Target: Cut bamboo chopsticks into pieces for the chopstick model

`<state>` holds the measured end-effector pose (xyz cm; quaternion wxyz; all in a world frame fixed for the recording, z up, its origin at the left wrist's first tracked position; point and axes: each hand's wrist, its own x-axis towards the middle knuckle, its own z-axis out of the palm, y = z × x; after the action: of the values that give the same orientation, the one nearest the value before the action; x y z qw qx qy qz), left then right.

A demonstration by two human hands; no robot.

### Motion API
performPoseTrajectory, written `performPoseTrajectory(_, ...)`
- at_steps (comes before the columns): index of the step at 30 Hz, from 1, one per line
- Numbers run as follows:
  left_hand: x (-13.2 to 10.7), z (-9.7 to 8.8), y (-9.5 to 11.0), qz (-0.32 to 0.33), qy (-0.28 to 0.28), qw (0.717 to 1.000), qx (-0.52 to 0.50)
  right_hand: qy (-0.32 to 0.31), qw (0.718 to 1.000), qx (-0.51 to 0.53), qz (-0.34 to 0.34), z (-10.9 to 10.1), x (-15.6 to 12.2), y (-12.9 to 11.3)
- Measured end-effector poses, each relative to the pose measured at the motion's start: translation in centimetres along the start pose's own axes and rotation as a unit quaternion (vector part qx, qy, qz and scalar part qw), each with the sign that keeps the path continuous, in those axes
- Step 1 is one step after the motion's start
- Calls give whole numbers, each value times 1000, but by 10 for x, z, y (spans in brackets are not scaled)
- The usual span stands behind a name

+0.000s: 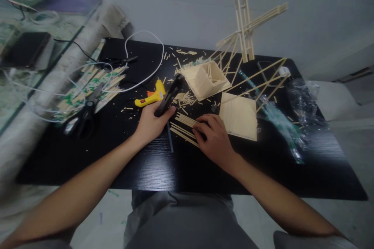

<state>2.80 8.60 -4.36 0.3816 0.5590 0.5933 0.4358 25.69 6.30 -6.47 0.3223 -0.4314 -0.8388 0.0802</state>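
In my left hand (150, 124) is a long black tool (171, 95), gripped between thumb and fingers and slanting up and away; its exact kind is not clear. A narrow grey-blue strip (170, 138) lies just below that hand. My right hand (212, 137) is bent over thin wooden sticks (185, 132), fingertips and thumb closed at their right ends. These sticks lie roughly side by side on the black table (152, 163). A yellow hot glue gun (152, 94) rests beyond my left hand.
Beyond my hands stand a wooden box-shaped piece (201, 81) and a tall stick frame (244, 27). A square wooden board (242, 118) lies to the right, near plastic wrappers (277, 120). Black scissors (87, 113), bundled sticks (78, 89) and a white cable (146, 33) are left. Offcuts (187, 99) litter the middle.
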Motion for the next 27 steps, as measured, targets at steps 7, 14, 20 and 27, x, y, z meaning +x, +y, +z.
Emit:
performPoseTrajectory(7, 0, 0, 1, 5, 2, 1000, 1, 9, 1000, 5, -4, 2, 0, 1)
performPoseTrajectory(14, 0, 1, 2, 2, -2, 1000, -1, 3, 1000, 17, -2, 2, 1, 2)
performPoseTrajectory(20, 0, 1, 1, 6, 1, 1000, -2, 3, 999, 32, 1, 2, 0, 2)
performPoseTrajectory(27, 0, 0, 1, 7, -2, 1000, -1, 12, 1000, 27, -6, 1, 1, 2)
